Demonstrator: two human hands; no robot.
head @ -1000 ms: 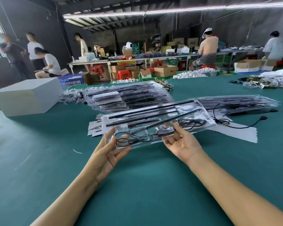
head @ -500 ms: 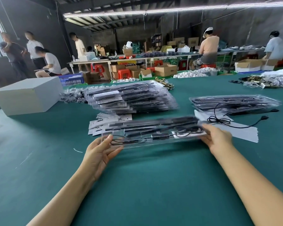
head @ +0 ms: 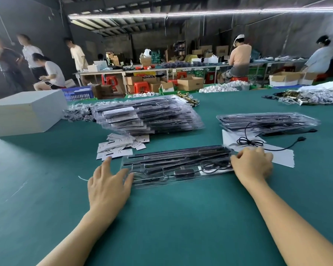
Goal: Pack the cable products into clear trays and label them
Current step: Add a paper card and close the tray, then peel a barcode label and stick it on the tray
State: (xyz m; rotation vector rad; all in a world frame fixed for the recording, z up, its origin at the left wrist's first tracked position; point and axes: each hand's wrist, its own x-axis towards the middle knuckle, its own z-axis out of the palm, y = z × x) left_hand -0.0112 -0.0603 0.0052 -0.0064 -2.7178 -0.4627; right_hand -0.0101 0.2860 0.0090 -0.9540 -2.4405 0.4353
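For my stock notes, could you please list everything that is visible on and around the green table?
tray: one, clear with black parts, flat on table between the hands
packed stack: one pile, clear and black, behind the tray
small stack: one, clear and black, far right
labels: a loose heap, white, left of the tray
loose cable: one, black, on white paper
paper: one sheet, white, under right hand
box: one, white, far left
table: one, green
other people: several, in background
left hand: fingers straight, at tray's left end
right hand: resting on tray's right end
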